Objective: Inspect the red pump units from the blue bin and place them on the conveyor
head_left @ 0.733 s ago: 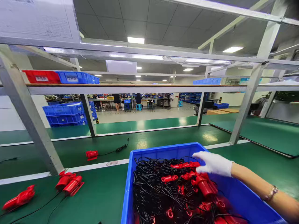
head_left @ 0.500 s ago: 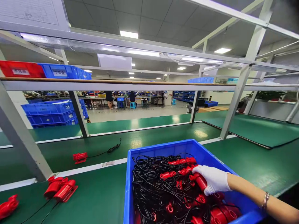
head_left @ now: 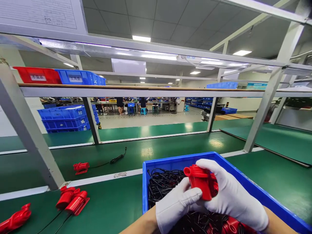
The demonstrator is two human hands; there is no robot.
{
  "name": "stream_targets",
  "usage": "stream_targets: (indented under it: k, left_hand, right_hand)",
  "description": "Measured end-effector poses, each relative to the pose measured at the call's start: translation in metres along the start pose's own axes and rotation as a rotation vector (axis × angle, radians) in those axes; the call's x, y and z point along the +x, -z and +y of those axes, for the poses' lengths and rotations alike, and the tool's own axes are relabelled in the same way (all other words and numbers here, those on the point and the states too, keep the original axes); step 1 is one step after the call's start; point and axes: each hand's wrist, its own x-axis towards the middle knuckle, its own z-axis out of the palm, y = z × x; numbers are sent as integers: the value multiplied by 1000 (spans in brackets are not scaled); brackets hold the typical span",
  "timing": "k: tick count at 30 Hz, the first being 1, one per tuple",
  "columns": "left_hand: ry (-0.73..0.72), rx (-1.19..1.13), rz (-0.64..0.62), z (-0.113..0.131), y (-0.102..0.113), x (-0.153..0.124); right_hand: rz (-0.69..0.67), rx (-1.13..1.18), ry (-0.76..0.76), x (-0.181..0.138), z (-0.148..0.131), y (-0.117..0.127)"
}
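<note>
Both my hands wear white gloves and hold one small red pump (head_left: 201, 182) above a blue bin. My right hand (head_left: 227, 188) wraps round it from the right, thumb over the top end. From the left and below, my left hand (head_left: 180, 203) grips the lower part, its thumb against the body. The pump stands roughly upright, with a round spout pointing left. Below my hands, the blue bin (head_left: 145, 185) holds black cables (head_left: 165, 180) and more red pumps (head_left: 230, 226), partly hidden by my gloves.
Left of the bin, a pair of red pumps (head_left: 73, 201) lies on the green bench (head_left: 117, 201), another pump (head_left: 17, 217) beyond. A cabled pump (head_left: 81, 167) rests farther back. A grey post (head_left: 31, 130) and shelf beam (head_left: 146, 92) frame the bench.
My right hand has lifted a red pump out of the pile in the bin. My left hand has come into view and taken hold of it too. The view has shifted slightly.
</note>
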Motion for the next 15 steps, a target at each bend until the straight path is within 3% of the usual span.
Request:
stream_targets:
  k: [4,11,15]
  left_hand:
    - [-58,-27,57,3,0,-5]
    - [-6,164,272,19,-20,-1]
    - [-105,285,443,67,-20,-29]
  right_hand:
    - [55,-32,50,2,-3,-10]
    - [45,-153,178,1,-4,-13]
    - [55,-58,127,-9,23,-8]
